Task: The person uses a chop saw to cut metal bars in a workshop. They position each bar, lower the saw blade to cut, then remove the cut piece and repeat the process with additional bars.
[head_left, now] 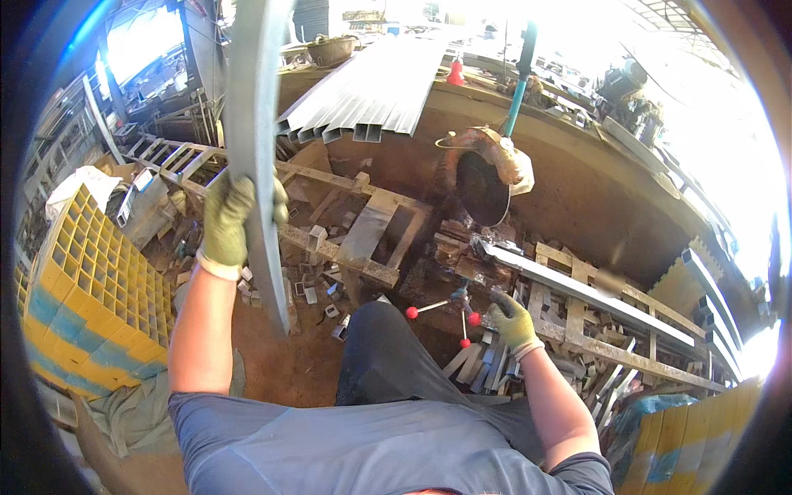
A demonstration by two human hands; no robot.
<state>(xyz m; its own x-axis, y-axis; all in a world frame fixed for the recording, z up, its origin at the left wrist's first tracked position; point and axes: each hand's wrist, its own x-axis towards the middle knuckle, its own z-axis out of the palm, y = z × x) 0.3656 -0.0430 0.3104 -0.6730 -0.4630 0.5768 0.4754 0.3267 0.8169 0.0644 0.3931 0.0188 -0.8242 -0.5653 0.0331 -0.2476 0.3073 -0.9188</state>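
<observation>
My left hand (224, 219), in a green work glove, is closed around a long grey metal tube (257, 107). The tube stands nearly upright and runs out past the upper edge. My right hand (513, 322), also gloved, has its fingers apart and slightly bent. It is just right of a three-spoked clamp handle (445, 305) with red knobs; whether it touches a knob I cannot tell. Beyond the handle is a cut-off saw's dark round blade (481, 190) under a worn guard (513, 161). A pale square tube (594, 293) lies on the rails right of the blade.
Metal channels (375, 82) are stacked at the back. A yellow and blue stack of square tubes (95, 305) stands at left, another yellow stack (701, 437) at lower right. A metal frame (363, 239) extends leftward from the saw. Offcuts (309, 293) litter the ground.
</observation>
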